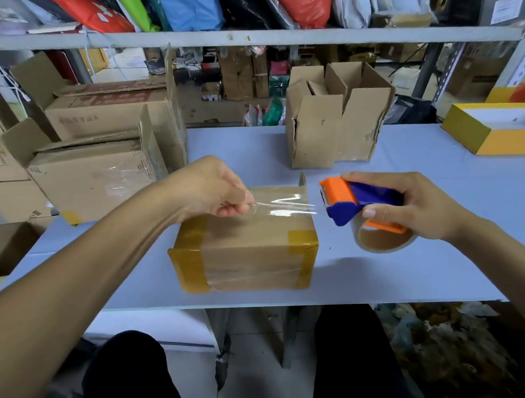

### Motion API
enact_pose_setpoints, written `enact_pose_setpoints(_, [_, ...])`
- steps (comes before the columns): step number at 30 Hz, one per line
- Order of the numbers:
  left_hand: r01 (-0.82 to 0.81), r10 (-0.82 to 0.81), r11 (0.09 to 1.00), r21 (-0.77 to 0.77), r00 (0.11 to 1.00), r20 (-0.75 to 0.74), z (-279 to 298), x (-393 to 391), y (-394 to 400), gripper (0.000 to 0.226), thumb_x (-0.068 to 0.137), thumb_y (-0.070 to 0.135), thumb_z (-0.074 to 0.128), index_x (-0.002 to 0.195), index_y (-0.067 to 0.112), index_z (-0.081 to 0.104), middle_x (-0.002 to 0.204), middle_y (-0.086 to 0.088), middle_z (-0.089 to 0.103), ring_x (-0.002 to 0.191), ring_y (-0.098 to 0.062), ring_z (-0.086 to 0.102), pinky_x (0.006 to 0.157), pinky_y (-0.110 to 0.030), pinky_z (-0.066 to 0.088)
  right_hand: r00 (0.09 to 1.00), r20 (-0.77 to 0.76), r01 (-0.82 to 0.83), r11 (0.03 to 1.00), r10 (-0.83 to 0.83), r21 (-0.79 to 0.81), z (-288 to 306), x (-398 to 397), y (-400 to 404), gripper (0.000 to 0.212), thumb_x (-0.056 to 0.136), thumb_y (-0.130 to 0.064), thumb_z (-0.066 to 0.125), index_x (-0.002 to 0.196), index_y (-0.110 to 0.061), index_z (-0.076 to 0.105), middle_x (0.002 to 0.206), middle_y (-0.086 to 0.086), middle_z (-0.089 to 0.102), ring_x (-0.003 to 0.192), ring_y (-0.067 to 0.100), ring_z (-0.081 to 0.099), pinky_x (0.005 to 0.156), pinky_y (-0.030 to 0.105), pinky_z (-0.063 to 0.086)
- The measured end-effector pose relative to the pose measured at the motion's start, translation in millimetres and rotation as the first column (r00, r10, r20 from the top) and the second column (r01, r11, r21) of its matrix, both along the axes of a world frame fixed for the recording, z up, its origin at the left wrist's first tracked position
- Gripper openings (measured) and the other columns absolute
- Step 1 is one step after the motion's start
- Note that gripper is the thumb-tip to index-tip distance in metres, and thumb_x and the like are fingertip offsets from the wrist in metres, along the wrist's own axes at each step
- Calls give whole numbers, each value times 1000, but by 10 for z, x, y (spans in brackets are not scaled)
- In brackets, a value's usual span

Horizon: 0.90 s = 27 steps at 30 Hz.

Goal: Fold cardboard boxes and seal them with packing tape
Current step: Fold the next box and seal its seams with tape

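A small cardboard box (247, 250) lies closed on the white table (454, 208), near its front edge, with yellowish tape already wrapped over both ends. The left hand (217, 188) pinches the free end of a clear strip of packing tape (282, 208) between thumb and fingertips, holding it just above the box top. The right hand (414, 205) grips an orange-and-blue tape dispenser (361, 203), fingers curled round its body and roll, held just off the box's right end. The strip spans the gap between the two hands, taut enough to catch the light.

The step in hand looks like laying a strip along the top seam. To do it well, the strip should stay stretched and level so it does not twist or stick to itself. The pinched end wants pressing down first at the left of the box, centred on the seam. Then the dispenser can be drawn low along the top and past the right edge, so the tape folds over the side before it is cut. A firm rub along the strip would clear bubbles.

Further back stand an open carton (338, 123) and more cardboard boxes (96, 173) on the left.
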<state>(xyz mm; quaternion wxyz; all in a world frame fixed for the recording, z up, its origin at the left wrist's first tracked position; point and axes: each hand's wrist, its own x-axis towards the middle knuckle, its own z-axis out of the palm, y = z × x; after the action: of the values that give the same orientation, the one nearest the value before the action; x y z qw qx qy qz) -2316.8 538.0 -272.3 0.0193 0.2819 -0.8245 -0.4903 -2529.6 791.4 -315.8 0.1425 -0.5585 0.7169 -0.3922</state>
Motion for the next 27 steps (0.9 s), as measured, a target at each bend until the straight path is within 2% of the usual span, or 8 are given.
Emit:
enact_pose_setpoints(4, [8,4,984,-176,998,67,-99,25,82,11,83,9,69,76,8,77,70,-3,74,53,-7,55,52,-15,47,1000,6,-6,997,5,74,-121,43,-10,49,82,-41,68,130,-40,59,119,-32,63,110,-2,61,85,9,43])
enact_pose_setpoints(11, [2,19,961,-278,997,74,-163,58,101,13,81,17,71,72,11,78,70,-5,74,54,-9,54,55,-19,47,1000,15,1,996,-2,86,-144,81,-2,48,82,-43,67,129,-44,57,118,-37,61,110,-5,60,84,6,42])
enact_pose_setpoints(15, [56,-20,888,-457,996,83,-200,85,118,9,80,25,75,73,19,75,58,3,69,52,0,55,55,-22,41,1000,-6,8,996,-7,89,-197,114,-22,48,82,-45,67,129,-46,56,117,-34,63,109,-3,61,84,8,43])
enact_pose_setpoints(16, [54,-15,865,-499,997,82,-206,101,112,9,80,28,78,79,20,73,57,3,68,58,0,57,56,-24,42,1000,-10,9,996,-9,88,-215,127,-28,48,83,-45,67,129,-46,56,117,-34,63,108,-2,61,84,8,43])
enact_pose_setpoints(18, [17,31,852,-523,996,82,-217,137,56,32,76,38,82,95,21,63,64,2,68,77,-9,61,65,-30,46,1000,-26,14,996,-12,87,-243,144,-36,48,83,-47,65,130,-47,55,117,-33,63,108,0,61,84,10,44])
enact_pose_setpoints(21, [41,44,876,-481,986,164,-166,160,-9,52,73,45,83,110,26,50,83,6,58,82,-14,57,63,-33,41,999,-33,20,996,-17,83,-247,172,-37,46,84,-49,64,129,-50,53,118,-33,62,109,1,60,84,11,45])
enact_pose_setpoints(24, [206,-44,772,-601,961,273,-46,20,60,44,80,33,79,113,34,49,95,7,53,93,-19,52,69,-33,40,999,-48,19,996,-16,82,-246,187,-38,45,86,-46,63,129,-52,52,116,-31,63,107,2,61,82,11,46])
enact_pose_setpoints(27, [249,-261,660,-709,961,95,-40,-169,277,23,91,18,61,111,30,61,110,4,55,111,-19,50,86,-29,38,999,-38,26,997,-23,78,-259,155,-6,45,85,-47,63,129,-51,54,115,-31,64,107,1,62,83,11,45])
